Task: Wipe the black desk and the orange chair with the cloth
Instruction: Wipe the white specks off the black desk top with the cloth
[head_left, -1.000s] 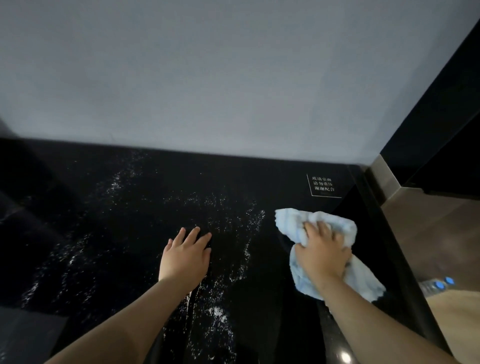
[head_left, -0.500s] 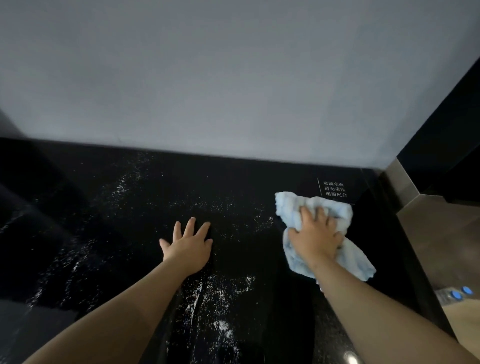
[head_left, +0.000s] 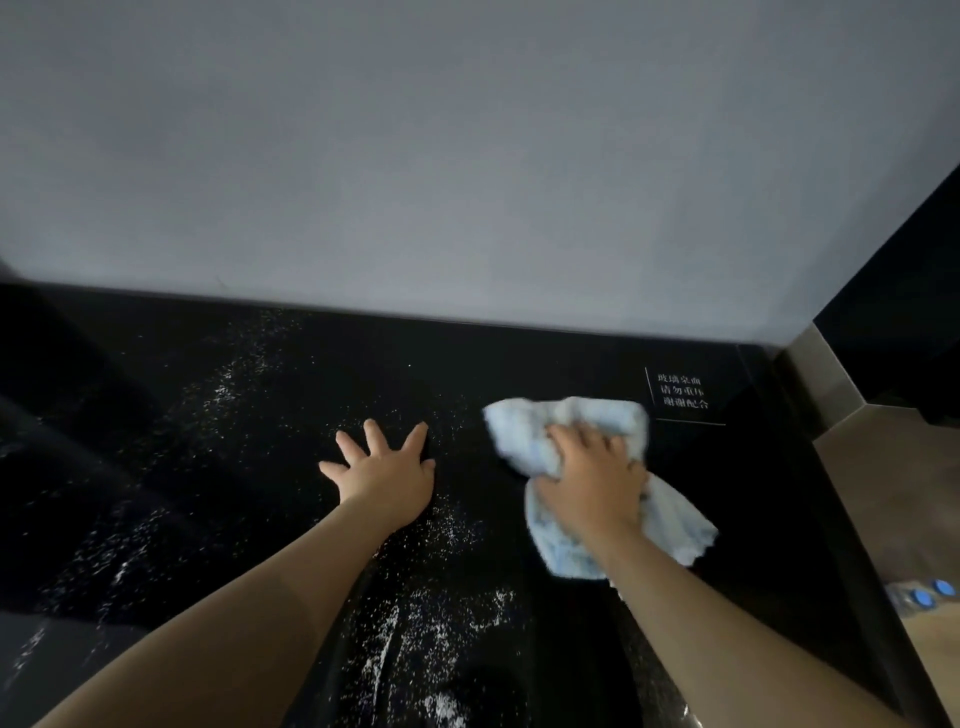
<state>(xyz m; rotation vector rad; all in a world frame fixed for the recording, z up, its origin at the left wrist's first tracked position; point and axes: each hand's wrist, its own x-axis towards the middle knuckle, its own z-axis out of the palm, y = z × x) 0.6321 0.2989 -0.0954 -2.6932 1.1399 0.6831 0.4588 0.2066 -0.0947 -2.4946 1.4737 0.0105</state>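
Note:
The glossy black desk (head_left: 218, 467) fills the lower half of the view and is speckled with white dust. My right hand (head_left: 592, 478) presses a crumpled light blue cloth (head_left: 561, 421) onto the desk near its right end. My left hand (head_left: 384, 473) lies flat on the desk with its fingers spread, holding nothing, a short way left of the cloth. The orange chair is not in view.
A grey wall (head_left: 467, 156) rises straight from the desk's back edge. A small white printed label (head_left: 683, 392) sits on the desk just right of the cloth. Beyond the desk's right edge are a brown floor (head_left: 904, 493) and two blue bottle caps (head_left: 932, 592).
My right hand has pushed the cloth away from me toward the wall and the label. My left hand has slid forward a little and its fingers have spread wider.

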